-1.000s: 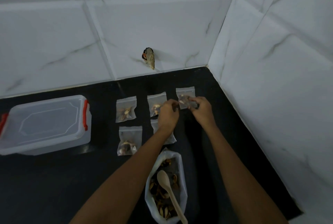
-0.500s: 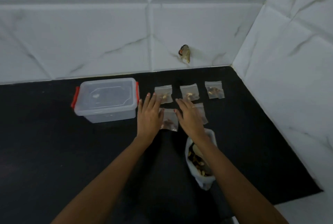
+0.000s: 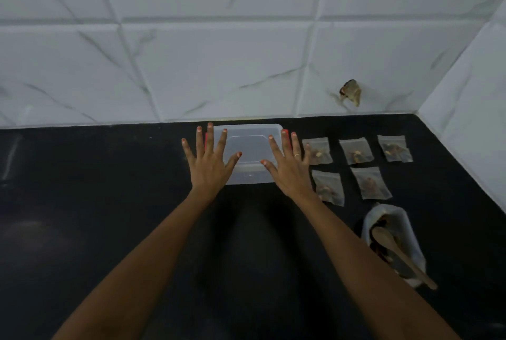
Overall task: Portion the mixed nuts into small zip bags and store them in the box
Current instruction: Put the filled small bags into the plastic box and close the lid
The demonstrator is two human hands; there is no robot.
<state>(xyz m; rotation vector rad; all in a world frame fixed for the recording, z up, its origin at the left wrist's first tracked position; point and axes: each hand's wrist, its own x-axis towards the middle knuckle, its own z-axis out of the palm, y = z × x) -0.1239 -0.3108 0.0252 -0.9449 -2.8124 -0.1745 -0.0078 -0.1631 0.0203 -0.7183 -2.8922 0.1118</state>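
A clear plastic box (image 3: 247, 148) with red side clips and its lid on stands on the black counter near the back wall. My left hand (image 3: 209, 160) is spread flat over the box's left end, fingers straight. My right hand (image 3: 289, 164) is spread over its right end, with a ring on one finger. Whether the palms touch the box I cannot tell. To the right lie several small zip bags of nuts, among them one (image 3: 317, 151) beside my right hand and one (image 3: 371, 183) nearer me. A white bag of mixed nuts (image 3: 394, 241) holds a wooden spoon (image 3: 397, 252).
The black counter (image 3: 109, 216) runs left and toward me. White marble-look tiled walls close the back and the right side, meeting in a corner at the far right. A small brownish object (image 3: 351, 92) is stuck on the back wall.
Both hands have left the zip bags and moved left to the box, fingers spread. The view has swung left, so the bags and nut bag now sit at the right.
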